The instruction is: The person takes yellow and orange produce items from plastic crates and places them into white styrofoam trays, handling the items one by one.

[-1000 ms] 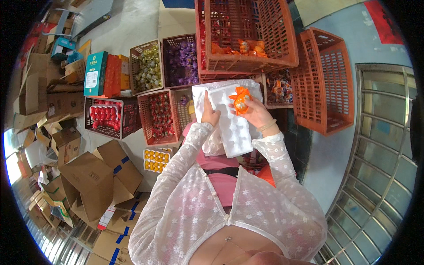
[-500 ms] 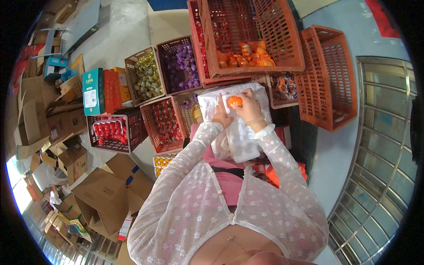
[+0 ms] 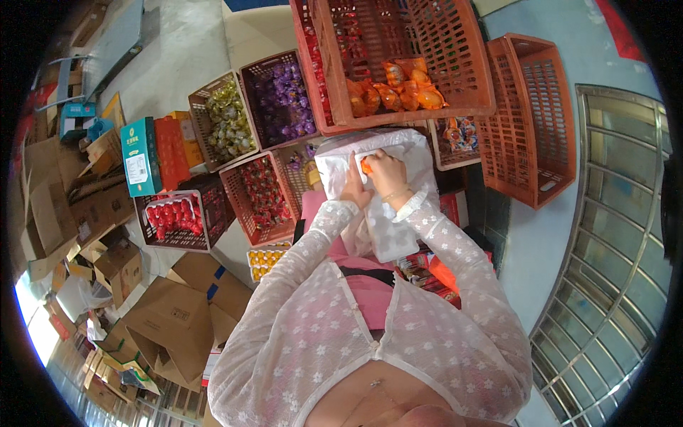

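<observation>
A white plastic bag (image 3: 418,160) lies over a surface in front of me. My left hand (image 3: 355,188) rests on it with the fingers stretched out and the thumb apart. Just to its right, my right hand (image 3: 388,176) is closed around a small round orange-wrapped piece (image 3: 366,165). Part of that piece is hidden by the fingers. Beyond the bag stands a large red-brown plastic crate (image 3: 341,78) with similar orange-wrapped pieces (image 3: 409,92) at its near end.
Crates to the left hold yellow-green (image 3: 229,117), purple (image 3: 283,92) and red (image 3: 260,188) wrapped pieces. An upright crate (image 3: 523,121) stands at the right. Open cardboard boxes (image 3: 167,317) crowd the lower left. A barred window (image 3: 612,235) is at far right.
My right hand has moved slightly left and turned over the orange-wrapped piece, so less of it shows. My left hand stays on the bag. The whole view has shifted a little.
</observation>
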A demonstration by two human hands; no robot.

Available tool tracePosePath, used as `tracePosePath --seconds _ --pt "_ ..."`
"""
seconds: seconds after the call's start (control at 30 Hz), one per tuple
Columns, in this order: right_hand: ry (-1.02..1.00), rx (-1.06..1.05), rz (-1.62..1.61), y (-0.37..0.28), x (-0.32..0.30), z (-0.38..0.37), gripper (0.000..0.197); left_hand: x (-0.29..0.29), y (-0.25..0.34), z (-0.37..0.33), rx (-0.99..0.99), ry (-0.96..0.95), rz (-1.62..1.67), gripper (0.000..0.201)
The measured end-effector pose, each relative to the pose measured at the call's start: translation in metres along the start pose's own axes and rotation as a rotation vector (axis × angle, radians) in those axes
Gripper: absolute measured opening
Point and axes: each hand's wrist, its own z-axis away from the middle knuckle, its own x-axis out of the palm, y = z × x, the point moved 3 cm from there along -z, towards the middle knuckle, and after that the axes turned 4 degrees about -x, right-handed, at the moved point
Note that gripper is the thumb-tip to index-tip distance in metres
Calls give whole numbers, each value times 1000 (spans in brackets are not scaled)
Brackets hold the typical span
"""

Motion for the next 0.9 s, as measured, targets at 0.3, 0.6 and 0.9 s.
tracePosePath --seconds 0.3,0.6,0.9 --pt "-212 -46 -89 -13 -61 -10 11 -8 10 5 2 -28 41 105" --pt "75 157 -144 84 -182 -169 23 -27 42 17 -73 -32 -62 104" --pt "-436 216 334 166 -39 -233 61 -48 69 10 -100 -97 -112 104"
